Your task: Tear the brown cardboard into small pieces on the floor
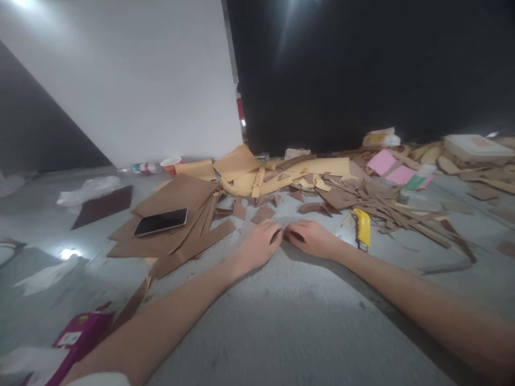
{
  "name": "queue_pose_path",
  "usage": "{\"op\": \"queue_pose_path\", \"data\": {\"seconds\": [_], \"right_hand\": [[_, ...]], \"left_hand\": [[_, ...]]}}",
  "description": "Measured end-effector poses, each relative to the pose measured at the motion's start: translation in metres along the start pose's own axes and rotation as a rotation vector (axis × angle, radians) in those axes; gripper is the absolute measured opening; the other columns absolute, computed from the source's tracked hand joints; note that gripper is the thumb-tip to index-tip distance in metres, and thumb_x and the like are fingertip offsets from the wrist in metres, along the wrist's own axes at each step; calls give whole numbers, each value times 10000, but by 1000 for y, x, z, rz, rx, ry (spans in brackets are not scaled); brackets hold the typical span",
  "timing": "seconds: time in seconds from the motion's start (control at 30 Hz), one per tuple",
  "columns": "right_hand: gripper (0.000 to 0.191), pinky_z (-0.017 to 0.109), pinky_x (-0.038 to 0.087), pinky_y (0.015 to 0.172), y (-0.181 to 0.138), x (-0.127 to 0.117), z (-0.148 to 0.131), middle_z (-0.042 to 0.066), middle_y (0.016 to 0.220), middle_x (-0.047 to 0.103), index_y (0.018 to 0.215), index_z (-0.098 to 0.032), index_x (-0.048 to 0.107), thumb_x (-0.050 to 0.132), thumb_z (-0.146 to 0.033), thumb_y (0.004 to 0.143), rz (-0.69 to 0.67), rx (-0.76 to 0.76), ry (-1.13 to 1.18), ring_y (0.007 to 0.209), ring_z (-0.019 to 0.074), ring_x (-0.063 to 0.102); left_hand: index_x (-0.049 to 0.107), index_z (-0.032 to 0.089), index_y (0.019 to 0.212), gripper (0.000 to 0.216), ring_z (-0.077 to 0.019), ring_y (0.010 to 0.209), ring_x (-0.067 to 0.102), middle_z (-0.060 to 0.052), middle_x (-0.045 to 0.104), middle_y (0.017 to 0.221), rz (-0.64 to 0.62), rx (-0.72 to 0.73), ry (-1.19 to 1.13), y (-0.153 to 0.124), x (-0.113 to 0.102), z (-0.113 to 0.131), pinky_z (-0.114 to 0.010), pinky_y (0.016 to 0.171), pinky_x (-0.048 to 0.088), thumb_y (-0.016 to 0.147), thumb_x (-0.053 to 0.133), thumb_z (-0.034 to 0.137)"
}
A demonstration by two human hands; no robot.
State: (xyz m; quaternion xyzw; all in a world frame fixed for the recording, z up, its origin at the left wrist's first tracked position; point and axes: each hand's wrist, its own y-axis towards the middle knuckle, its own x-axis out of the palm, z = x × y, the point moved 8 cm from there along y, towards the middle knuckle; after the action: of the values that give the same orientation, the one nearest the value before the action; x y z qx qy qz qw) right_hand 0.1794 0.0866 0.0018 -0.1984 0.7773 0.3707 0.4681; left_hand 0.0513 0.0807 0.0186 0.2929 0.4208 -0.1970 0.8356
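My left hand (261, 245) rests low over the grey surface with its fingers curled closed. Close beside it, my right hand (316, 239) is closed as well, and the fingertips of the two nearly meet. Whatever lies between the fingers, if anything, is hidden from me. Small brown cardboard scraps (263, 214) lie just beyond the hands. To the right of my right hand is a yellow utility knife (363, 228). On the left, a black-screened phone (161, 222) sits on a stack of brown sheets (177, 190).
Brown offcuts (378, 206) heap up at the right, near a bottle with a green label (416, 181) and pink sheets (384, 163). Tan scraps (241, 163) line the back, beside a paper cup (171, 164). A purple item (80, 335) lies at lower left.
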Motion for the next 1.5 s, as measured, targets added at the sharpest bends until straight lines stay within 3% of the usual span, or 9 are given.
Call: {"op": "queue_pose_path", "data": {"seconds": [1.5], "right_hand": [[172, 302, 415, 710, 1, -1, -1, 50, 826, 698, 917, -200, 623, 517, -233, 1049, -18, 31, 8, 749, 191, 634]], "left_hand": [[647, 215, 1015, 202, -214, 1004, 629, -47, 686, 977, -1, 12, -3, -1, 3, -1, -355, 913, 504, 1078, 455, 228]]}}
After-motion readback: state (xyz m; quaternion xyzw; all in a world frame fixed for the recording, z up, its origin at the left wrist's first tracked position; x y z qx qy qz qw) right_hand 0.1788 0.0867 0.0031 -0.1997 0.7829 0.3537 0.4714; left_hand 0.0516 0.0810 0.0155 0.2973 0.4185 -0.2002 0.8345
